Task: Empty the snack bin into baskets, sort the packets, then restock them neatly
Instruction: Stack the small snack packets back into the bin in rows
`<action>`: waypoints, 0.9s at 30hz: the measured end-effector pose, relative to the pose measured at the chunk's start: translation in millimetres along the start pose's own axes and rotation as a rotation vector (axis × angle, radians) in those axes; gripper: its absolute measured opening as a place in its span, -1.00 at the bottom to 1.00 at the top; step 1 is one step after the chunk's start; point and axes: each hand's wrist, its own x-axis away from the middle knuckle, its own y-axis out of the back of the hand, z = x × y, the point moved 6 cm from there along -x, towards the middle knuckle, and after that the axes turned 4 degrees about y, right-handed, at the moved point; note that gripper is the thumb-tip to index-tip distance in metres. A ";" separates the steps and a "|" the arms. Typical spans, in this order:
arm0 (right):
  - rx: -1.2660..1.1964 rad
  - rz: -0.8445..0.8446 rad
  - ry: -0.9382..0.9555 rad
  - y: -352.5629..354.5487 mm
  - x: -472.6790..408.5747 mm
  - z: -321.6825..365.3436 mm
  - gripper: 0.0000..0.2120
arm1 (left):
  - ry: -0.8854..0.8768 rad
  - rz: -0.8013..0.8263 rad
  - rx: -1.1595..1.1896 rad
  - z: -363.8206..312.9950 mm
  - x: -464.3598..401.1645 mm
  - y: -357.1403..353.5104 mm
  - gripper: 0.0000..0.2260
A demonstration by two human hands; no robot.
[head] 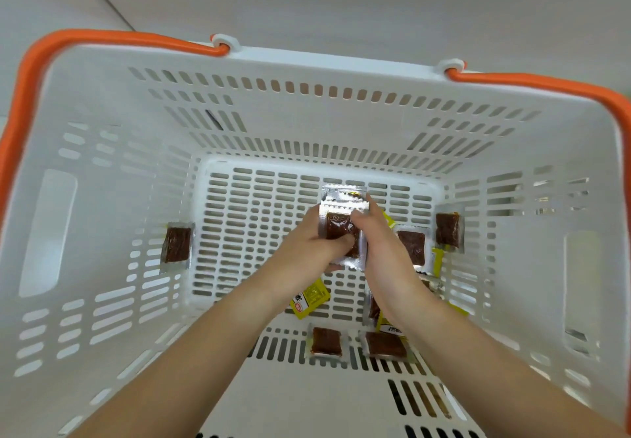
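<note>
Both my hands reach down into a white slotted basket [102, 198] with orange handles. My left hand [307, 243] grips a small stack of clear packets [341, 226] with brown snack inside, thumb across the front. My right hand [379, 243] pinches the same stack from the right side. Loose brown packets lie on the basket floor: one at the left wall [177, 244], two to the right [411, 246] [448, 231], two near the front [326, 342] [386, 345]. A yellow packet [309, 299] shows under my left wrist.
More yellow packets [437, 261] peek out beneath my right forearm. The basket's orange handles [112, 36] lie folded down along the rim. A pale floor or wall surrounds the basket.
</note>
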 end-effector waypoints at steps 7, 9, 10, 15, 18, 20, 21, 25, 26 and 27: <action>0.152 0.109 0.148 -12.7 35.3 65.2 -0.71 | -0.054 0.085 -0.010 -60.7 50.4 24.0 -0.71; 0.190 0.140 0.198 -16.5 56.7 96.3 -0.74 | -0.089 0.095 -0.003 -91.0 79.3 28.7 -0.72; 0.200 0.153 0.245 -19.1 69.4 115.2 -0.74 | -0.106 0.102 0.016 -106.8 94.5 28.8 -0.72; 0.366 0.103 0.616 -18.8 141.1 195.9 -0.64 | -0.207 0.173 0.228 -179.8 174.4 1.5 -0.76; 0.564 -0.012 0.831 -14.2 187.3 230.2 -0.59 | -0.311 0.126 0.294 -211.3 220.8 -25.2 -0.81; 0.666 -0.065 0.921 -13.1 214.3 246.6 -0.56 | -0.391 0.102 0.318 -224.5 243.7 -44.3 -0.77; 0.683 -0.088 0.940 -12.0 225.6 252.3 -0.57 | -0.429 0.089 0.330 -229.4 253.3 -52.7 -0.78; 0.764 -0.209 1.024 -3.8 260.4 275.1 -0.54 | -0.449 0.082 0.484 -239.3 275.5 -71.4 -0.80; 0.817 -0.247 1.054 -2.9 267.2 282.3 -0.55 | -0.443 0.106 0.530 -241.0 276.8 -73.8 -0.79; 0.869 -0.278 1.097 -3.2 274.1 290.1 -0.56 | -0.440 0.132 0.564 -243.6 277.4 -75.7 -0.79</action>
